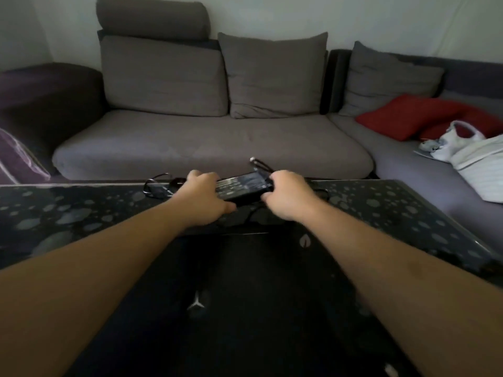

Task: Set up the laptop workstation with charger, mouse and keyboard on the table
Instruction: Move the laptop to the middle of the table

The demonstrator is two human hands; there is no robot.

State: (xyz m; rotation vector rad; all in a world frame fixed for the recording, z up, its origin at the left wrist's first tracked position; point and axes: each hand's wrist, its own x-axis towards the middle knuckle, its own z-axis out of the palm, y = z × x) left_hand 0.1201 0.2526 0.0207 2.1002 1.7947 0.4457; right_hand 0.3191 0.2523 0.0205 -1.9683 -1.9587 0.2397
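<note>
a: both arms were out over the table (81, 213), reaching to its far edge. the left hand (202, 198) gripped one end of the charger (243, 186), fingers curled over the top of the black brick and the thumb stretched along its near side.

b: and the right hand (287, 195)?

a: it was closed round the other end, knuckles up, fingers tucked under; i couldn't tell how the fingertips sat beneath it. the brick was tilted, label side showing, right at the middle of the far edge, and whether it rested on the glass or hung just above it i couldn't say.

b: where was the cable (158, 186)?

a: it looped on the table just left of the left hand, and a second loose end with a metal-tipped plug (253, 160) stuck up past the far edge, beyond the right hand.

b: and the laptop (245, 295)?

a: closed, a dark slab lying between the forearms, from the near edge up towards the hands. behind the table stood a grey sofa (212, 142), with a red cushion (408, 115) and a white bag (462, 148) on its right section.
</note>
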